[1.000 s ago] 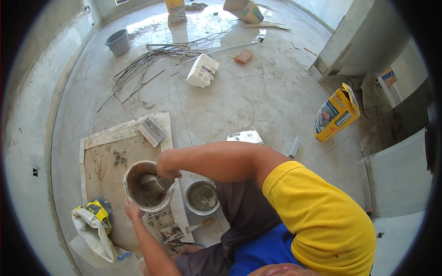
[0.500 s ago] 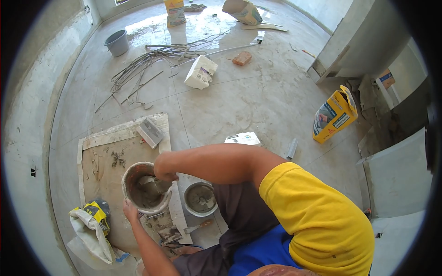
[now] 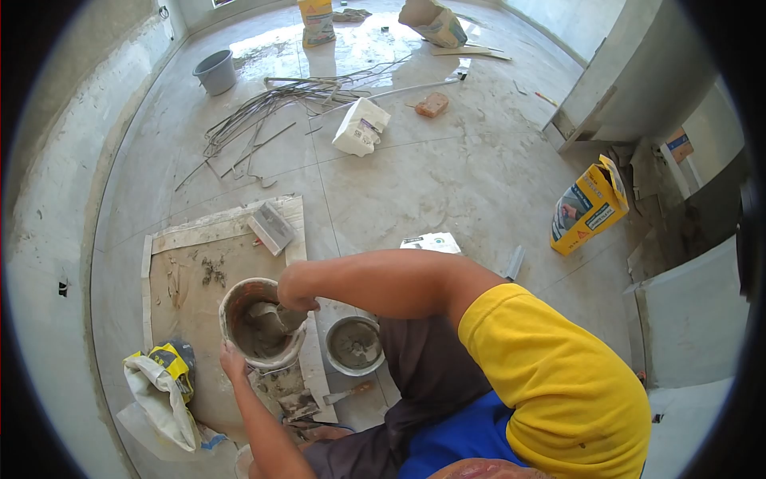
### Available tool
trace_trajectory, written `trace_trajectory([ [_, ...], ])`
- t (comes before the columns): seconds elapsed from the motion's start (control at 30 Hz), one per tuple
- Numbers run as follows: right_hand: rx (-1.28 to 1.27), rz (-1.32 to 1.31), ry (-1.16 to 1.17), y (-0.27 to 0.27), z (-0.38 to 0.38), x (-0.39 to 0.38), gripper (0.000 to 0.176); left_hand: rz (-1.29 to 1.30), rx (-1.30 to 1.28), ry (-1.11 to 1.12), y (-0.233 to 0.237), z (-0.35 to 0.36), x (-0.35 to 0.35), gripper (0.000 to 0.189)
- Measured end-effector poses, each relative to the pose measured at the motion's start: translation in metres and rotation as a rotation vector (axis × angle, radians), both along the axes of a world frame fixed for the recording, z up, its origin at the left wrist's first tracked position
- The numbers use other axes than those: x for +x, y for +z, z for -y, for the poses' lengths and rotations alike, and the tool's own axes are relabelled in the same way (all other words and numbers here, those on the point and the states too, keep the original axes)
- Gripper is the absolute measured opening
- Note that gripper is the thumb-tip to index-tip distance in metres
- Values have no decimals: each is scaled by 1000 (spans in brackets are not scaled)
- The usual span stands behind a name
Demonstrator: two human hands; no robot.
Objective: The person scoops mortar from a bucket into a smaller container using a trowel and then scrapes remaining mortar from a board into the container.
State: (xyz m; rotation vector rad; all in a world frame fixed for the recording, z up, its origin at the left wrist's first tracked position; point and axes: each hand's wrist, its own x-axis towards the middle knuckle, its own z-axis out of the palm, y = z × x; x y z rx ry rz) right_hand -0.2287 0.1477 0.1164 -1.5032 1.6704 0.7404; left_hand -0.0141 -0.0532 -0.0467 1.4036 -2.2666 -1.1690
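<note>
A bucket (image 3: 227,310) with grey wet mix inside stands on a dusty board (image 3: 187,319). My left hand (image 3: 233,359) grips its near left rim. Over the right side of the rim, my right hand (image 3: 298,289) is closed round a tool whose handle is hidden; its grey-smeared blade (image 3: 275,318) sits in the mix. Just right of the board is a round metal bowl (image 3: 355,345) holding more grey mix. A putty knife (image 3: 349,393) with a wooden handle lies below the bowl.
A float-like block (image 3: 272,228) lies on the board's upper right. An opened sack (image 3: 159,399) sits at lower left. Farther off are bent metal rods (image 3: 271,112), a white foam block (image 3: 361,128), a brick (image 3: 432,104), a grey bucket (image 3: 215,73) and a yellow bag (image 3: 589,206).
The whole view has shifted slightly, so most things appear a little farther right. Both hands keep their holds, and the blade remains in the mix.
</note>
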Motion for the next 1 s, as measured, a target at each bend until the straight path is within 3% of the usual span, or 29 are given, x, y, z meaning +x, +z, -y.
trace_trajectory([
  [0.17,-1,1,0,6,-1,3,40,-3,123,18,10,-4,-3,39],
  [0.27,-3,-14,28,5,-1,3,40,35,7,-14,-29,21,3,39],
  [0.7,27,-2,-2,-5,3,1,40,9,205,133,5,-4,-4,40],
  [0.77,28,8,12,-6,3,0,40,-4,183,56,0,0,-1,41],
  [1.0,-6,15,42,-8,6,0,37,-15,286,106,21,-13,-6,38],
])
